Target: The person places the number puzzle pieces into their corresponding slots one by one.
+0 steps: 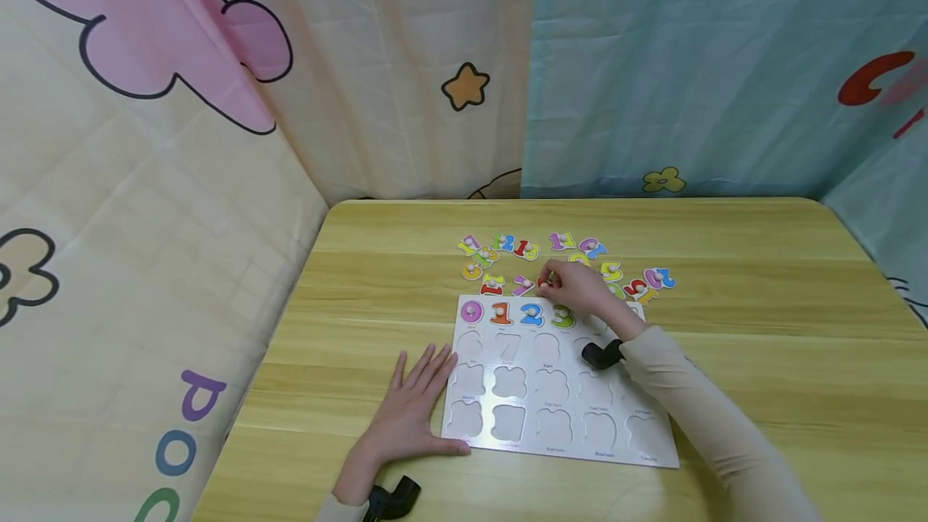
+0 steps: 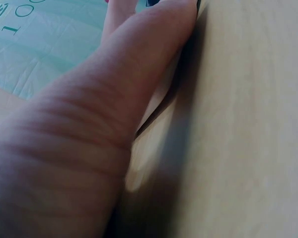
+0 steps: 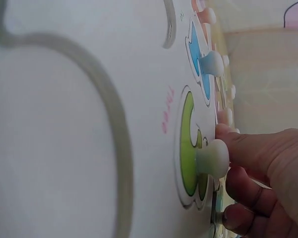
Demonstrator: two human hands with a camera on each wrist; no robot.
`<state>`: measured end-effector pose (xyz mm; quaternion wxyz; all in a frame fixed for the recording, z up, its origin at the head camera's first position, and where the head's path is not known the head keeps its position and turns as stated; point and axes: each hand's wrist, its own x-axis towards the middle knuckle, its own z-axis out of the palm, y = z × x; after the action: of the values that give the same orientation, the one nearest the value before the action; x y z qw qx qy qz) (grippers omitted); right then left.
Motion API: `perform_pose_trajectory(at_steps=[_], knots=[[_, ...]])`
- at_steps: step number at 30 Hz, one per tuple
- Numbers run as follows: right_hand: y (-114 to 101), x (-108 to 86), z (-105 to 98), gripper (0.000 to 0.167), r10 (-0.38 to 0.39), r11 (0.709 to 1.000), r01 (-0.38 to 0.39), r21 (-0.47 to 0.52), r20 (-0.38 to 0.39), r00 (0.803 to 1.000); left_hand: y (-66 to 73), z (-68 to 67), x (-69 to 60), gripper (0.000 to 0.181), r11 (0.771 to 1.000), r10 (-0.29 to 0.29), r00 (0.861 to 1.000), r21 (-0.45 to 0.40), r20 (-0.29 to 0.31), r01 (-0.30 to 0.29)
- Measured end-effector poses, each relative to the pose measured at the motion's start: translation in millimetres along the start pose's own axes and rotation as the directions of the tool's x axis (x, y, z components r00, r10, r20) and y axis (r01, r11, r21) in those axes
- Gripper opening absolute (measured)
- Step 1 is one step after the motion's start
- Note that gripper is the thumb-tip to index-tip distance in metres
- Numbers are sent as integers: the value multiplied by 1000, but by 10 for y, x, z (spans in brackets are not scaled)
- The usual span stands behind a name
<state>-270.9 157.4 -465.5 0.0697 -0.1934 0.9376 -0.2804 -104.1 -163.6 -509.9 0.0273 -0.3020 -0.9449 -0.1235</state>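
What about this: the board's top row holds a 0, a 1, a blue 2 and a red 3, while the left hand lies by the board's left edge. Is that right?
Not quite: the 3 is green, not red, as the right wrist view shows. The 0, 1 and blue 2 are in the board's top row, and the left hand lies by its left edge.

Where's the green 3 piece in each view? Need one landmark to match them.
Head: green 3 piece is right of and below centre, fourth from left in the top row of the white board.
Left wrist: not in it.
Right wrist: right of and slightly below centre, seen at a slant.
Landmark: blue 2 piece, left of it in head, above it in right wrist; absent from left wrist.
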Motion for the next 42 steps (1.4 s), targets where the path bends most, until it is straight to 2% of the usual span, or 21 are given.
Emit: perform_pose_trajectory(at_steps=[9, 14, 19, 24, 32, 38, 42], knots=[[11, 22, 29, 18, 17, 1000, -17, -2, -12, 1000, 10, -26, 1, 122, 1000, -8, 1000, -6, 9, 8], [7, 5, 30, 18, 48, 999, -46, 23, -56, 997, 14, -24, 3, 123, 1000, 0, 1000, -4, 6, 0], [17, -101, -49, 21, 84, 995, -77, 62, -122, 989, 20, -22, 13, 122, 1000, 3, 1000, -10, 5, -3], [149, -280, -155, 23, 79, 995, -70, 72, -134, 988, 23, -30, 13, 122, 1000, 1, 1000, -16, 8, -1], [376, -557, -290, 21, 44, 997, -39, 59, -90, 995, 11, -30, -8, 123, 1000, -3, 1000, -14, -11, 3], [395, -685, -286, 22, 59, 998, -58, 38, -27, 998, 10, -37, -6, 123, 1000, -6, 1000, -15, -6, 6], [373, -734, -247, 23, 51, 998, -51, 26, -14, 999, 20, -47, 0, 122, 1000, -11, 1000, -24, 8, 11]])
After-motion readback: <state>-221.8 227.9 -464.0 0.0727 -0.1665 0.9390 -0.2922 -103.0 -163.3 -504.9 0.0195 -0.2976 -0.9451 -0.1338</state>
